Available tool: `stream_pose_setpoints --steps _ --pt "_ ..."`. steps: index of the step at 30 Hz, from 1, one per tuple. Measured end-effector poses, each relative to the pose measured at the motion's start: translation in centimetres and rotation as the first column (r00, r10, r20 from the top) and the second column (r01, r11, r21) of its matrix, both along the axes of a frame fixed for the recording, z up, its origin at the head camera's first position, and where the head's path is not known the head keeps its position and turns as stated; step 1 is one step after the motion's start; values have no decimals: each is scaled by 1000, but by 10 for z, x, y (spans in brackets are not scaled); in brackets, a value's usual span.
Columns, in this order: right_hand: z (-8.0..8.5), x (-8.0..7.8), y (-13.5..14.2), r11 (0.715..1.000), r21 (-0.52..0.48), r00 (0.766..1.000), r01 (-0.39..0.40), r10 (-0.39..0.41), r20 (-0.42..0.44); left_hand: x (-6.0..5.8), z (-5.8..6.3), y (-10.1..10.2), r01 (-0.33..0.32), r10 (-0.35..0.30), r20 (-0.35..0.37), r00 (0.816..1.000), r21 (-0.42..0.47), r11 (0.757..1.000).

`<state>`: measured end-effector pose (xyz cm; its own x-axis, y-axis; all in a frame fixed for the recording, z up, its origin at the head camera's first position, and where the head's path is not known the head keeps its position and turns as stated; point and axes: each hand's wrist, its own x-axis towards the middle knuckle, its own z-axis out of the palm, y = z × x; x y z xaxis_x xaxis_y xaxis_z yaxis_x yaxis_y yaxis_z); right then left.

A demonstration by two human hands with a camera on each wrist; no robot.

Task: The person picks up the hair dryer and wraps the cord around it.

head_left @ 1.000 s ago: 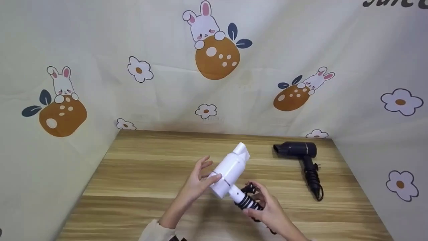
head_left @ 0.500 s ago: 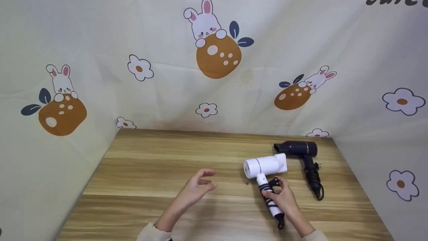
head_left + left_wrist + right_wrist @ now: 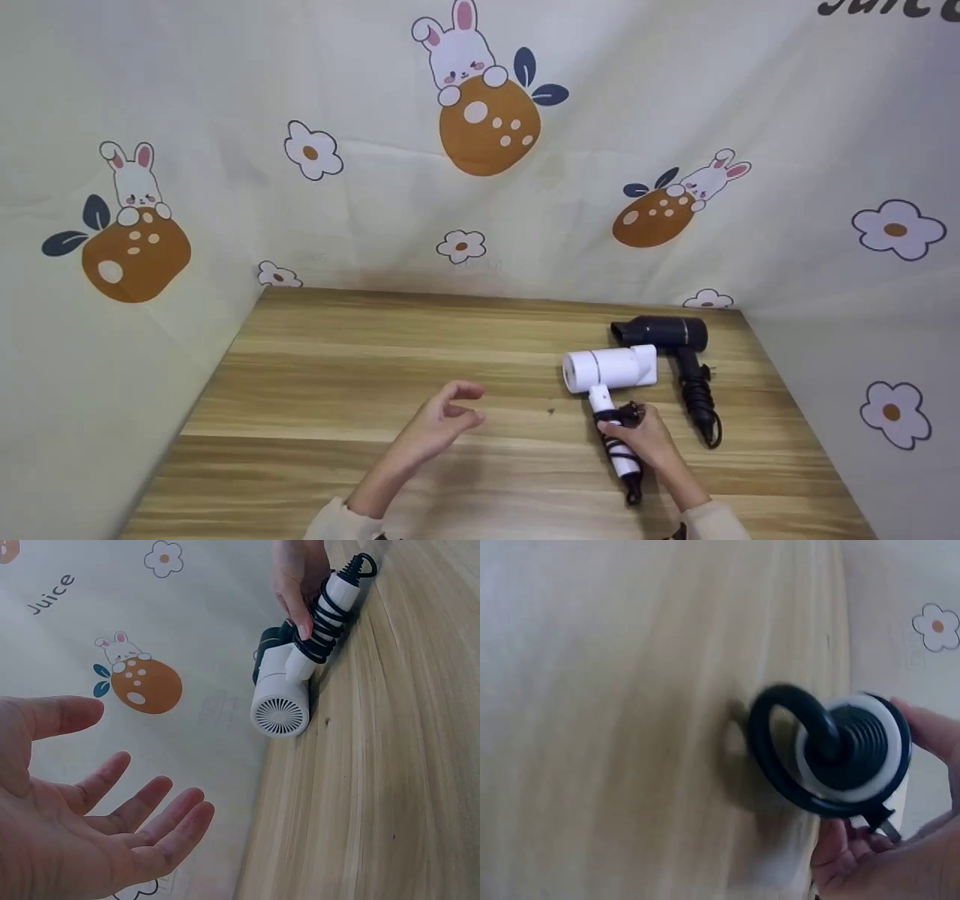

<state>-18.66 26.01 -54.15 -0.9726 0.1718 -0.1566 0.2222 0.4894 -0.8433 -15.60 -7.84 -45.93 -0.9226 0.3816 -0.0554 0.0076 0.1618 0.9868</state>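
My right hand [image 3: 651,436] grips the cord-wrapped handle of a white hair dryer [image 3: 616,368], thumb on the near side. The dryer's nozzle points right and its handle runs toward the front of the table. In the left wrist view its round intake grille [image 3: 280,716] faces the camera. Black cord [image 3: 780,754] loops out of the handle's end in the right wrist view. My left hand [image 3: 439,420] is held over the table to the left, fingers spread and relaxed with nothing in them. A black hair dryer [image 3: 664,333] lies just behind and right of the white one.
The wood-grain table [image 3: 337,360] is bounded by a pale cloth backdrop [image 3: 360,210] with printed rabbits, oranges and flowers at the back and both sides. A small dark mark [image 3: 551,411] shows on the tabletop left of the white dryer.
My right hand has carried the white hair dryer rightward and turned it, so its nozzle now points right. My left hand has let go of its body. The black hair dryer stays put.
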Motion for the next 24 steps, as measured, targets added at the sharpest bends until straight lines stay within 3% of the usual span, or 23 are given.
stream_pose_setpoints --steps 3,6,10,13,17,21,24 --pt "0 -3 4 997 -76 996 0 7 87 -1 -1 1 -2 2 8 1000 8 1000" --pt "2 -3 8 996 -86 988 -16 29 150 -2 -3 2 -1 1 11 1000 8 1000" --pt "7 -2 13 993 64 982 -103 91 166 -4 -5 2 -2 2 7 1000 -3 1000" --pt "10 -1 15 969 190 978 -159 129 161 -6 -6 3 -8 8 0 1000 -14 1000" --pt "16 1 17 941 270 972 -206 164 171 -9 -8 2 -20 20 -20 1000 -40 999" --pt "28 1 16 910 337 966 -241 192 172 -15 -11 -2 -40 26 -117 993 -117 992" --pt "43 -1 9 888 391 970 -241 212 117 -24 -11 -7 -68 24 -196 980 -224 972"
